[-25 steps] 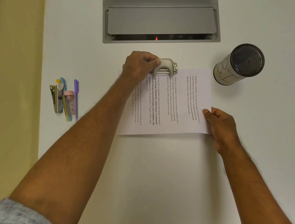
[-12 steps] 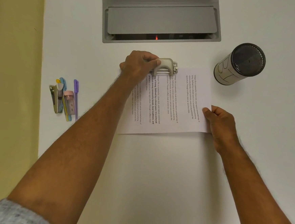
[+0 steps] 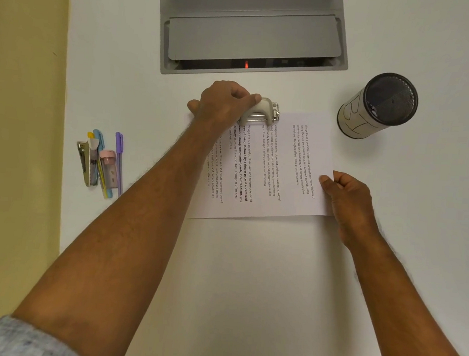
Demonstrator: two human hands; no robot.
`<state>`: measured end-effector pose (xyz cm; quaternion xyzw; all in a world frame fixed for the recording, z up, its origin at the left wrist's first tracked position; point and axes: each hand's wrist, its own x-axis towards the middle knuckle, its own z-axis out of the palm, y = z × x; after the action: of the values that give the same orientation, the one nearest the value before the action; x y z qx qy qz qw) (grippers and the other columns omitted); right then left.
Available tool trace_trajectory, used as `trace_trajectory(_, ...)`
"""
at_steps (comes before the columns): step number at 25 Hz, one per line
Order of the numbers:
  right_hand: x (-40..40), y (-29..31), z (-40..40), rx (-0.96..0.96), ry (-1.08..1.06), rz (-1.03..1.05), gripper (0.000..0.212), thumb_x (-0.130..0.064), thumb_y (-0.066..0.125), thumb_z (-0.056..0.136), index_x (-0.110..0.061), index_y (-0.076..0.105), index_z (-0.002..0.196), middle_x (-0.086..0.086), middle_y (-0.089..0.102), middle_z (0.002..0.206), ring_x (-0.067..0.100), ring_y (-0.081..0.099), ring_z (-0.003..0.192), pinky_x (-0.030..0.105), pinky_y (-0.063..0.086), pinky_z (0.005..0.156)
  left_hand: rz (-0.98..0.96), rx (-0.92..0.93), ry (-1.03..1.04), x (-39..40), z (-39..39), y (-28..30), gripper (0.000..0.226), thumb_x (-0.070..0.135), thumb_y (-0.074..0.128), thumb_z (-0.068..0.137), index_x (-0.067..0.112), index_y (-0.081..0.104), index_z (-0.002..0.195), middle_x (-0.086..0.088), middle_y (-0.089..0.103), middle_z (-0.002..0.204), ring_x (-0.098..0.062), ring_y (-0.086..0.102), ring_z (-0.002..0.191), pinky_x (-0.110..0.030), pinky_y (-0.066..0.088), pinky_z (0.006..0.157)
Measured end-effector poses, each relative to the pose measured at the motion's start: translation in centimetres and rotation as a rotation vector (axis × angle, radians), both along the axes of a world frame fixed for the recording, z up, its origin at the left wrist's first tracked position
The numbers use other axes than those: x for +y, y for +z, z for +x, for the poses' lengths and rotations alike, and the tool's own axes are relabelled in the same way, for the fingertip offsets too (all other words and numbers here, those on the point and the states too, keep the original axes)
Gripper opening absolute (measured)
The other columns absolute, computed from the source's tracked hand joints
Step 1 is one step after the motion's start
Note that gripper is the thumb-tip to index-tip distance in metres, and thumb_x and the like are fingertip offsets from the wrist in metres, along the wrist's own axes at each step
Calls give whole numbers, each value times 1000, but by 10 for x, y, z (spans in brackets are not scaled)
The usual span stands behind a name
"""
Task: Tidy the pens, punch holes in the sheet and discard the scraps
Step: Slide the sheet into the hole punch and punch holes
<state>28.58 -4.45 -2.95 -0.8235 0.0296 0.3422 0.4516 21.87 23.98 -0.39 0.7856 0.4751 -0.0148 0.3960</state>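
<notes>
A printed white sheet lies on the white table. Its far edge sits in a beige hole punch. My left hand grips the punch from the left, its thumb on top of the lever. My right hand pinches the sheet's near right corner, thumb on top. Several pens lie side by side at the table's left edge, among them a purple one, a blue one and a yellow one.
A stapler and a small pink-capped container lie with the pens. A black mesh cup with a paper wrap stands at the right. A grey cable hatch is set into the table's far side.
Hardly anything moved. My left hand stays on the punch and my right hand keeps hold of the sheet's corner; the sheet's near left corner has shifted slightly.
</notes>
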Motion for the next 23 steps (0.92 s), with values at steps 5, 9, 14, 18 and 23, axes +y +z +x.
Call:
trace_trajectory(5, 0, -1, 0, 3, -6, 10, 29, -31, 69, 99, -15, 73, 122, -5, 77, 118, 18, 72, 110, 44, 54, 107, -31, 28, 13, 0, 4, -5, 39, 59, 63, 94, 23, 78, 96, 5, 75, 105, -18, 62, 105, -44, 27, 100)
trace_trajectory(9, 0, 0, 0, -2, 7, 0, 18, -27, 66, 101, -16, 76, 111, -7, 79, 107, 17, 75, 102, 33, 58, 93, -31, 59, 1, 0, 7, 0, 39, 59, 63, 94, 22, 77, 97, 4, 74, 105, -20, 62, 106, -47, 29, 102)
trace_trajectory(14, 1, 2, 0, -8, 2, -2, 20, -28, 66, 101, -15, 75, 114, -7, 78, 110, 17, 74, 104, 34, 57, 97, -11, 120, -11, 0, 13, 3, 32, 58, 64, 94, 26, 70, 93, 2, 73, 108, -23, 59, 114, -50, 29, 108)
trace_trajectory(18, 2, 5, -2, 14, 7, -7, 12, -25, 64, 103, -21, 76, 101, -12, 79, 98, 12, 75, 94, 24, 55, 79, -10, 142, -28, 3, 12, 1, 31, 60, 64, 93, 29, 63, 89, 1, 71, 110, -25, 58, 118, -53, 30, 109)
trace_trajectory(23, 2, 7, -3, 8, 9, -13, 16, -25, 63, 103, -16, 75, 109, -10, 78, 101, 10, 74, 92, 20, 52, 73, 56, 195, -77, 1, 16, 0, 29, 58, 62, 95, 29, 59, 95, 1, 68, 117, -25, 50, 126, -52, 31, 107)
